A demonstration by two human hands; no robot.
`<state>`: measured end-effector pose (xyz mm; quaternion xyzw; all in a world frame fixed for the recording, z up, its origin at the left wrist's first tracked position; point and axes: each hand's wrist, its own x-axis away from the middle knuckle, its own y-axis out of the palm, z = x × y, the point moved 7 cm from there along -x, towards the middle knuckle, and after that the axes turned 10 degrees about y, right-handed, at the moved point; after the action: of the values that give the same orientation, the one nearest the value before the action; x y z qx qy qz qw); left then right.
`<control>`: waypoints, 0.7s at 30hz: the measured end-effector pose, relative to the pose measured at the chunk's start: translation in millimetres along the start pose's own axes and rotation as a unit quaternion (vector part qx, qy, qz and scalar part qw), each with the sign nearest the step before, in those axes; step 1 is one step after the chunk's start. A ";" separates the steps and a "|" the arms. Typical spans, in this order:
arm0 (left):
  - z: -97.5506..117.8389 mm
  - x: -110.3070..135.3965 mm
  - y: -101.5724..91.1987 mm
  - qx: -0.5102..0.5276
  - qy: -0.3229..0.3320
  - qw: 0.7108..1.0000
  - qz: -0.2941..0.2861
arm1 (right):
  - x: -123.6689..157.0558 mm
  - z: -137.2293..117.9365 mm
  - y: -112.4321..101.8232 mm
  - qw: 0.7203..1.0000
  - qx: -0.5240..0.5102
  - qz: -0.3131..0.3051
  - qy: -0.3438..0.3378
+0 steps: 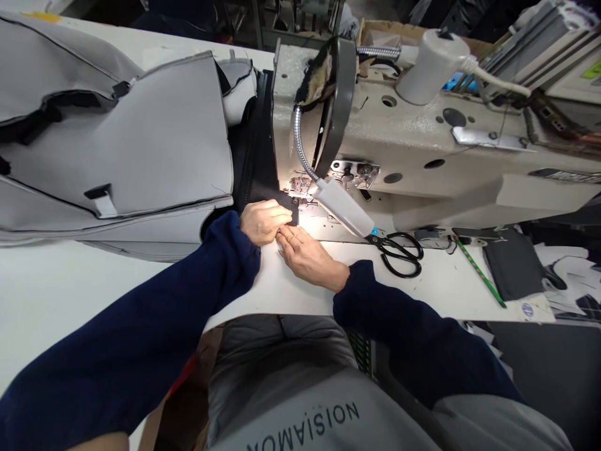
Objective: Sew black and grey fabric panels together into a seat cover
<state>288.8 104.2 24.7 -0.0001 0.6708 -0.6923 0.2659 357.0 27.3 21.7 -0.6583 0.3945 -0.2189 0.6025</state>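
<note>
Two hands at work: they meet at the near end of the black fabric (263,169), low in front of the sewing machine (422,141).
Left hand (265,221): fingers bent down, grasping the fabric close to its near edge.
Right hand (312,258): fingers stretched toward the left ones and right by that edge; I can't tell whether they pinch the cloth or just lie against it.
Black fabric: runs back along the machine's left end, its near corner just beside the lit needle area.
Lamp (345,207): white, on a bendy metal neck, shining there.
Grey piece (169,138): large, dark-edged, spread over the white tabletop (51,288) to the left.
Scissors (401,254): black-handled, right of the hands.
Green stick (481,274): slanting beside a dark folded cloth (513,262).
</note>
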 end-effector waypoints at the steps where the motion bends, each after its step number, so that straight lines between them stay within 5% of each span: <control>1: -3.0 -2.2 -0.9 0.001 0.003 1.000 0.006 | -3.6 1.5 0.6 1.000 -0.006 -0.001 0.008; 8: 3.4 -10.0 -6.2 -0.028 -0.008 0.999 0.029 | 3.9 28.1 -13.9 0.997 -0.050 0.049 0.027; 11: 20.1 -4.5 2.9 -0.071 -0.049 0.996 0.015 | 25.7 81.8 -34.8 0.981 -0.008 0.074 0.180; 13: 31.7 0.7 8.8 -0.071 -0.074 0.994 0.023 | 39.9 124.5 -50.1 0.944 0.053 0.074 0.316; 17: 48.4 11.3 11.5 -0.049 -0.107 0.992 0.053 | 43.4 179.6 -58.5 0.883 0.124 -0.032 0.452; 21: 63.7 26.1 3.8 -0.033 -0.100 0.992 0.065 | 34.2 192.8 -61.5 0.876 0.115 -0.090 0.459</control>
<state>290.6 35.6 18.2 -0.0341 0.6620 -0.6475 0.3759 540.2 117.8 40.3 -0.4423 0.5381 -0.5939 0.4027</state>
